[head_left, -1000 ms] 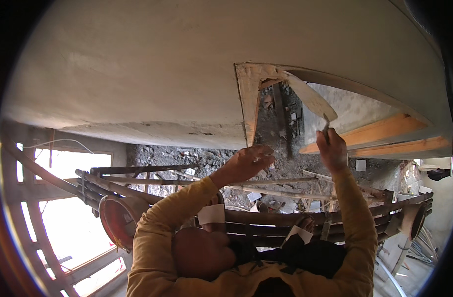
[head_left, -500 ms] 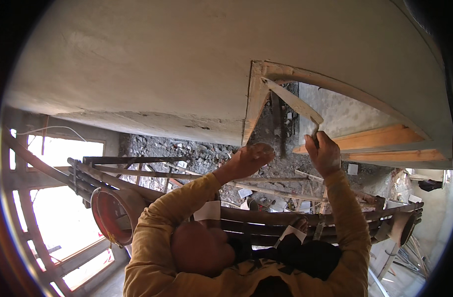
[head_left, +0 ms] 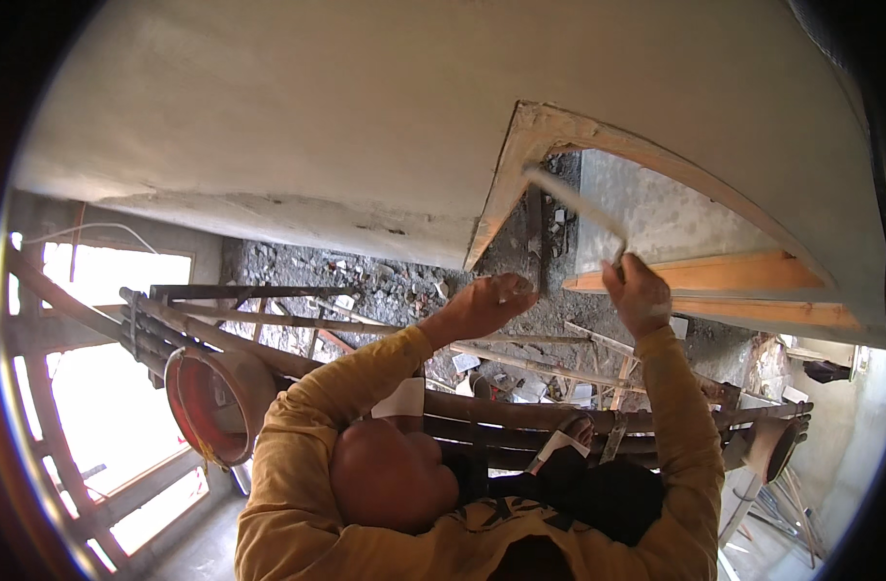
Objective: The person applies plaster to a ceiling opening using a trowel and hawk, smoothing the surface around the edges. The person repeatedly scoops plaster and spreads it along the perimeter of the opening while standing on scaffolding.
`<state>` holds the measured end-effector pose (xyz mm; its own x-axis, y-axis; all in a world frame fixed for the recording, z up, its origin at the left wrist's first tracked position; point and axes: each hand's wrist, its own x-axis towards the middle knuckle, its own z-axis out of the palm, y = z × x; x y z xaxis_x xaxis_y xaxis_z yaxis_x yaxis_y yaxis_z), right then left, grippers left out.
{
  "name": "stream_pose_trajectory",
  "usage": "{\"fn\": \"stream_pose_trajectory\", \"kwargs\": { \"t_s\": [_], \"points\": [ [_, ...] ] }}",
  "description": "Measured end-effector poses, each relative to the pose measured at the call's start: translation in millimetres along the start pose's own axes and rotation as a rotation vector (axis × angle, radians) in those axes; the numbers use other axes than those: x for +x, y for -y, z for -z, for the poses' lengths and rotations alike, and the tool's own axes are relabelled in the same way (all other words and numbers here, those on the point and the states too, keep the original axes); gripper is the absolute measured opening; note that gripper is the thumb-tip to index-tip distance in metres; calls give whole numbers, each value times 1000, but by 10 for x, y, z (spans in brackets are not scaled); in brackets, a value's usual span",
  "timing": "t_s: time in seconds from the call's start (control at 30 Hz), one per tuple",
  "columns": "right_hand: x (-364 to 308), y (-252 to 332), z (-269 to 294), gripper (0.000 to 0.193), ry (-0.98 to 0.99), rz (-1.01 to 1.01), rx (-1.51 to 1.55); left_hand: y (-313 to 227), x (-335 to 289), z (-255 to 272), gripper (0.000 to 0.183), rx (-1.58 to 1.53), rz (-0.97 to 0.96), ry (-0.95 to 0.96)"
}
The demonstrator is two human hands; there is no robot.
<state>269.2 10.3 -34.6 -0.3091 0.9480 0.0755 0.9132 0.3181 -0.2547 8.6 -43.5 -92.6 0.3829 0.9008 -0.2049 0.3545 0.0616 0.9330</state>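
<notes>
My right hand (head_left: 641, 295) is closed round the handle of a trowel (head_left: 580, 206). Its long blade points up and left, seen nearly edge-on and a little blurred. The tip is at the inner side of a wooden frame (head_left: 522, 155) round an opening in the plastered wall (head_left: 298, 107); I cannot tell whether it touches. Pale smears mark the frame. My left hand (head_left: 487, 302) hangs to the left of the right hand, just below the frame's lower left end. Its fingers are loosely bent and partly apart, with nothing seen in them.
Under my feet runs a scaffold of long poles (head_left: 501, 414). A bucket-like container (head_left: 209, 407), red inside, sits at its left, and a similar one (head_left: 777, 450) at its right. Rubble (head_left: 395, 276) covers the ground below. Bright window openings (head_left: 114, 436) are at the left.
The trowel has turned from showing its flat face to nearly edge-on, and its tip has dropped slightly from the frame's corner. My left hand has shifted slightly. The whole view has moved a little.
</notes>
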Motion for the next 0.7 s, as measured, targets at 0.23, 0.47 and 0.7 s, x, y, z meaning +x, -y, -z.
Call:
{"fn": "stream_pose_trajectory", "kwargs": {
  "t_s": [0.23, 0.47, 0.7],
  "points": [
    [-1543, -1051, -603, 34, 572, -554, -245, -481, 0, 142, 30, 121, -214, -68],
    [-3441, -1357, -297, 44, 893, -869, -94, -1848, 414, 61, 30, 403, -728, 126],
    [-3986, -1210, 119, 42, 755, -917, 87, -3251, 605, -106, 58, 573, -1217, -55]
  ]
}}
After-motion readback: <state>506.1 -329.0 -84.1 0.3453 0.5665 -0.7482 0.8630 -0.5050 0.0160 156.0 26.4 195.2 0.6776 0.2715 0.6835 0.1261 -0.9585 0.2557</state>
